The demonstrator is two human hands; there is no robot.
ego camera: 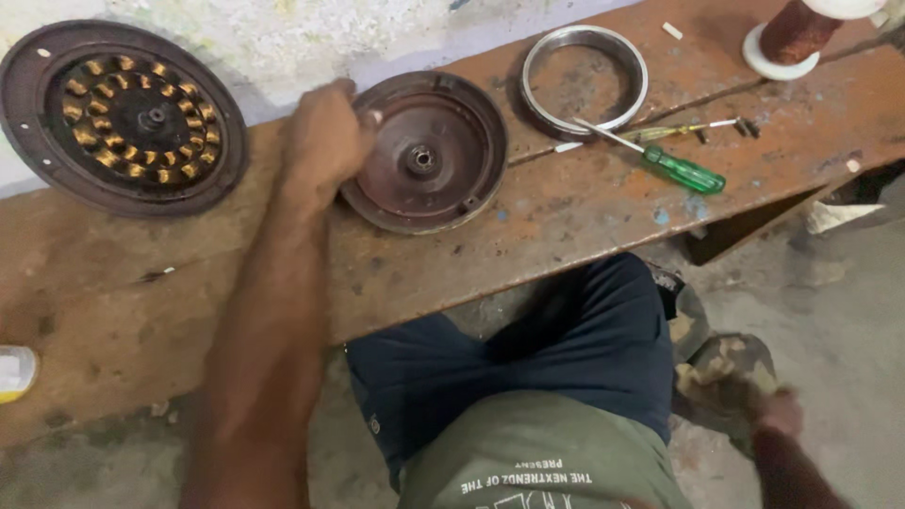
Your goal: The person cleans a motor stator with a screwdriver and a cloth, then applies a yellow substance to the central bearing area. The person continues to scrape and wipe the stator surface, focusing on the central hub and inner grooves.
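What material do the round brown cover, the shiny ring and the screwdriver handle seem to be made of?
Round brown cover: probably metal, dull brown, rusty or dirty-looking surface. Shiny ring: likely bare metal, bright silver reflections. Screwdriver handle: looks like translucent green plastic, glossy.

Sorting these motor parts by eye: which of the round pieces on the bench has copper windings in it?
The dark disc at the far left; a ring of copper coils circles its hub. The cover under the left hand shows none.

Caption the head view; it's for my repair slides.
Left hand grips a round motor cover on a rusty bench, screwdriver nearby.
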